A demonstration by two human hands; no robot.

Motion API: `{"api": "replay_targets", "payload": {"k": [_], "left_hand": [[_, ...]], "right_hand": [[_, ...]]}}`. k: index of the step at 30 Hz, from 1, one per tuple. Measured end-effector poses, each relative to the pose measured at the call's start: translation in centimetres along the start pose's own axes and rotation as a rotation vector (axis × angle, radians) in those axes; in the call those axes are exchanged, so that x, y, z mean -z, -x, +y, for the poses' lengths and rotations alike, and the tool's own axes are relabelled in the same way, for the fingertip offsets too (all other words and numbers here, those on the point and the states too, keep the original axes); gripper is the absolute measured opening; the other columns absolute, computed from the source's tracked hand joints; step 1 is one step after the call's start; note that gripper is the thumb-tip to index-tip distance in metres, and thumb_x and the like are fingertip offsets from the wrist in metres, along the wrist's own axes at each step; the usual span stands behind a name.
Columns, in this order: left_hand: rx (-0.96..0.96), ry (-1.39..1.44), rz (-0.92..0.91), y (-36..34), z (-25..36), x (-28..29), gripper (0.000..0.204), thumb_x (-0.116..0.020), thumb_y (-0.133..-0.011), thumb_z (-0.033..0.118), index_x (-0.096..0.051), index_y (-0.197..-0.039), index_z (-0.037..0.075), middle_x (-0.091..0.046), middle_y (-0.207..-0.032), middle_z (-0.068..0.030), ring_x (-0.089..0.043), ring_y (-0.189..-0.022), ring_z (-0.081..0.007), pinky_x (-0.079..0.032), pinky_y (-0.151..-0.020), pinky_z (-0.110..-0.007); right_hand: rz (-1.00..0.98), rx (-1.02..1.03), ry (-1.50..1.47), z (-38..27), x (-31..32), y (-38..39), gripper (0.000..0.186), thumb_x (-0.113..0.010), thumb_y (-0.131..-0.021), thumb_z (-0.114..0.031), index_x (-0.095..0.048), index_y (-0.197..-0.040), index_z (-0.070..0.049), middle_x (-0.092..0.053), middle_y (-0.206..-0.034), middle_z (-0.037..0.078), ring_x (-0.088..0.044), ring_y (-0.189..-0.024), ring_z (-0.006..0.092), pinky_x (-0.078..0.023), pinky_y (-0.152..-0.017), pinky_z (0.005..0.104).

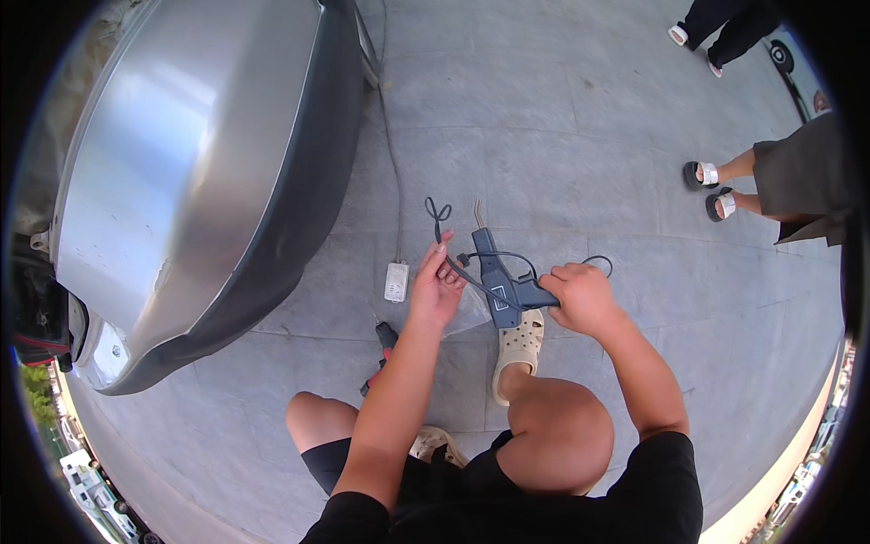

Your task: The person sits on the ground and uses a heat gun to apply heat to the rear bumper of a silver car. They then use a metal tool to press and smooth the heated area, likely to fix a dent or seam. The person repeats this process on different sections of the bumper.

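My right hand (pixel 583 297) is closed around the handle of a dark blue-grey plastic welding gun (pixel 497 276), pistol-shaped, with thin metal prongs at its far end. Its black power cord (pixel 473 279) crosses in front of the tool and runs to my left hand (pixel 439 288). The fingers of that hand pinch the cord, and a folded loop of it sticks up beyond the fingertips. A black plug end shows between my left hand and the tool. Another loop of cord curves out behind my right hand.
A silver car bumper (pixel 227 163) with a black lower edge stands at the left. On the grey paving (pixel 507 118) lie a white power strip (pixel 396 282) with a long cable and a red-and-black drill (pixel 384 344). Two people stand at the right and far right.
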State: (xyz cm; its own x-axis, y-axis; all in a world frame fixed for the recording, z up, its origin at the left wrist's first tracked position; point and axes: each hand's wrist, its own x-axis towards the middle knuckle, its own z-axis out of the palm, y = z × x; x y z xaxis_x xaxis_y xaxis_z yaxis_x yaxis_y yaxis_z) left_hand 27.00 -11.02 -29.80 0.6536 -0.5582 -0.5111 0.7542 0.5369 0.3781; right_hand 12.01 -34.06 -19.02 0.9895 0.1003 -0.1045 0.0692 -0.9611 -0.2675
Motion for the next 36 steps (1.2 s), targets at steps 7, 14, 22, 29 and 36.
{"api": "replay_targets", "payload": {"k": [7, 14, 22, 29, 36], "left_hand": [[-0.334, -1.196, -0.152, -3.4, 1.7, -5.8, 0.02, -0.07, -0.103, 0.024, -0.079, -0.111, 0.008, -0.048, -0.065, 0.0032, -0.046, -0.063, -0.0078, -0.039, -0.057, -0.029], [-0.753, -1.626, -0.383, -2.0, 2.9, -9.4, 0.022, -0.071, -0.1, 0.023, -0.077, -0.101, 0.003, -0.063, -0.074, -0.0112, -0.056, -0.063, -0.0183, -0.043, -0.06, -0.031], [-0.556, -1.61, 0.07, 8.9, 3.8, -2.8, 0.026, -0.077, -0.095, 0.024, -0.072, -0.096, -0.001, -0.063, -0.077, -0.0069, -0.054, -0.065, -0.019, -0.044, -0.062, -0.033], [0.1, -1.0, 0.021, 5.0, 1.9, 1.0, 0.036, -0.081, -0.095, 0.035, -0.075, -0.103, 0.0, -0.072, -0.094, -0.0004, -0.062, -0.084, -0.0076, -0.05, -0.074, -0.027], [0.128, -1.036, 0.094, 4.2, 0.8, 0.4, 0.035, -0.08, -0.094, 0.035, -0.077, -0.101, 0.001, -0.074, -0.092, -0.0002, -0.064, -0.081, -0.0083, -0.049, -0.073, -0.026]], "right_hand": [[-0.227, 0.024, -0.206, 1.6, -1.0, 1.2, 0.027, -0.076, -0.065, -0.009, -0.068, -0.09, -0.008, -0.067, -0.082, 0.009, -0.069, -0.083, 0.0373, -0.056, -0.071, 0.0462], [-0.036, 0.08, -0.552, 0.1, -3.1, 0.6, 0.029, -0.078, -0.066, -0.012, -0.063, -0.09, -0.006, -0.063, -0.083, 0.012, -0.065, -0.084, 0.0383, -0.052, -0.07, 0.0478], [0.318, 0.016, -0.449, -0.8, -8.2, -2.5, 0.035, -0.08, -0.066, -0.014, -0.061, -0.093, -0.004, -0.061, -0.086, 0.012, -0.062, -0.083, 0.0352, -0.052, -0.073, 0.046], [0.322, -0.003, -0.37, -3.6, -10.2, -2.2, 0.053, -0.086, -0.067, -0.019, -0.064, -0.114, -0.007, -0.064, -0.112, 0.01, -0.063, -0.105, 0.0334, -0.053, -0.09, 0.0455], [0.348, 0.054, -0.363, -3.8, -7.9, -4.1, 0.044, -0.088, -0.076, -0.024, -0.064, -0.109, -0.006, -0.06, -0.136, 0.013, -0.059, -0.127, 0.0405, -0.05, -0.107, 0.0509]]}}
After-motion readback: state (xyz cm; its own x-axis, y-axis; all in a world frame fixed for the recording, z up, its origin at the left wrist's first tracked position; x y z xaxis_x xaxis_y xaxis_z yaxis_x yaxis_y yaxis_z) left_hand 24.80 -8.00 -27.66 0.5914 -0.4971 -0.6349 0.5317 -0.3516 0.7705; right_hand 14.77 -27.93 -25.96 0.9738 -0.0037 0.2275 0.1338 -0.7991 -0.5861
